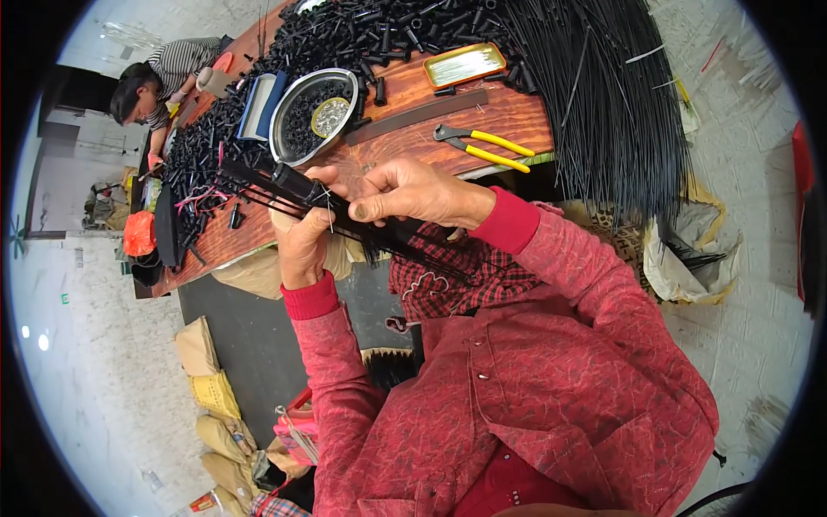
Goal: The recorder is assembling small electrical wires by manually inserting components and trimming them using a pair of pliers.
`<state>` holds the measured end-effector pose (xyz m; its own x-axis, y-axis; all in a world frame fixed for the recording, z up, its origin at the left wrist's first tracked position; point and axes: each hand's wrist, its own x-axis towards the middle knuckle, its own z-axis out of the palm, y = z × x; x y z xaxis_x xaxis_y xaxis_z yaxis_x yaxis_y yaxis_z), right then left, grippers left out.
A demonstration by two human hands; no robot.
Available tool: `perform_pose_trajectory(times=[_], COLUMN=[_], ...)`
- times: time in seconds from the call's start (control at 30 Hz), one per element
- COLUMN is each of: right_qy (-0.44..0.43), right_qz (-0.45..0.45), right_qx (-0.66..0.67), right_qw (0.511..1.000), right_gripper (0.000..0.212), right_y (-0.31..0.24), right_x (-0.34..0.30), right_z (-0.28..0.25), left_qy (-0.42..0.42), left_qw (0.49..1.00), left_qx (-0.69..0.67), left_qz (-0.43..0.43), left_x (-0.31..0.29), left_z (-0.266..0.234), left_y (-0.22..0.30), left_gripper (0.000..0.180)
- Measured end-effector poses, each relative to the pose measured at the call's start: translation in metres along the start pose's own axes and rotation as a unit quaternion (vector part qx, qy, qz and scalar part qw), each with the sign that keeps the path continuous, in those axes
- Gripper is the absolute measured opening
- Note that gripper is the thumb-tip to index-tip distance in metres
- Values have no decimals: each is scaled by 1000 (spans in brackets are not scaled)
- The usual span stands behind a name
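My left hand point(303, 246) is closed around a bundle of thin black rods joined to a black plastic tube point(295, 183); together they look like part of an umbrella frame. A short, thin silvery wire point(327, 207) sticks out by the left thumb. My right hand point(418, 196) comes in from the right, its thumb and forefinger pinched beside the tube's end, apparently on the wire. The fingertips partly cover the joint. The rods run down and right below my right hand, over a red-and-black checked cloth point(431, 284) on my lap.
Yellow-handled pincers point(487, 148) lie on the wooden table point(413, 116). Nearby are a metal bowl point(277, 129) of small black parts, a yellow-rimmed tray point(465, 65) of wires and heaped black tubes point(379, 34). Long black rods point(603, 112) hang over the right edge. A co-worker point(172, 77) leans in, far left.
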<state>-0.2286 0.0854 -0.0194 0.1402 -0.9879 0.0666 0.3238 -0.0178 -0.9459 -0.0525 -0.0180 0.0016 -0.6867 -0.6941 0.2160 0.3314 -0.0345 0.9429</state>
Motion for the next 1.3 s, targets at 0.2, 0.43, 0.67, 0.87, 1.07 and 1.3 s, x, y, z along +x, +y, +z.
perform_pose_trajectory(times=[0.2, 0.43, 0.67, 0.87, 1.07, 1.3], right_qy=[62, 76, 61, 25, 12, 34], right_qz=[-19, -28, -23, 12, 26, 26], right_qx=[39, 38, 25, 16, 43, 28], right_qw=[997, 996, 998, 999, 999, 999], right_gripper=[32, 32, 33, 35, 37, 36], right_y=[1, 5, 2, 7, 9, 9], right_x=[-1, -1, -1, -2, -4, -6], right_z=[5, 5, 8, -1, -1, -1], left_qy=[25, 32, 40, 24, 19, 2], left_qw=[998, 994, 987, 994, 999, 999], left_qx=[52, 101, 152, 99, 37, 39], left_qz=[30, 31, 36, 30, 10, 14], left_x=[2, -2, -5, -2, -4, -1], left_z=[14, 30, 29, 31, 31, 33], left_y=[5, 18, 21, 19, 16, 17], left_gripper=[54, 45, 40, 41, 43, 39])
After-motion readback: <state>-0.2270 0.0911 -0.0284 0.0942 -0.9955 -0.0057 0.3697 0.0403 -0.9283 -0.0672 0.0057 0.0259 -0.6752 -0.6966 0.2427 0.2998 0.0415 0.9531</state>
